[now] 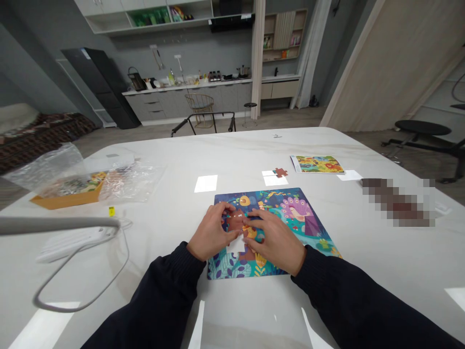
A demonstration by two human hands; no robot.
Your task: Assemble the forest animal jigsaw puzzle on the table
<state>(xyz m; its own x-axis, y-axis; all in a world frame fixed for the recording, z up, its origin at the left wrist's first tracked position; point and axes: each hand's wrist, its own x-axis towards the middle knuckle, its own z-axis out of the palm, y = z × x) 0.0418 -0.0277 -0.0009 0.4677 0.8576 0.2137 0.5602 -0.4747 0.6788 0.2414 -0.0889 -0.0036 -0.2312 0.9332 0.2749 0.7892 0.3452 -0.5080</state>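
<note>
A colorful jigsaw puzzle [301, 218] lies flat on the white table in front of me, with a pink-purple peacock on its right part. My left hand [214, 231] is at its left side, fingers curved around a brown piece [236, 220] showing a bear. From the right, my right hand [274, 238] touches the same area, its fingers bent and apart over the orange part of the picture. A white gap [236, 244] shows in the puzzle just below the fingers. A loose reddish-brown piece [281, 172] rests on the table beyond the puzzle.
An orange box [69, 198] with plastic wrap stands at the left. Nearer lie a grey cable [125, 261] and a white power strip [76, 242]. A picture sheet [319, 164] lies at the back right, with a blurred item beyond the puzzle's right side.
</note>
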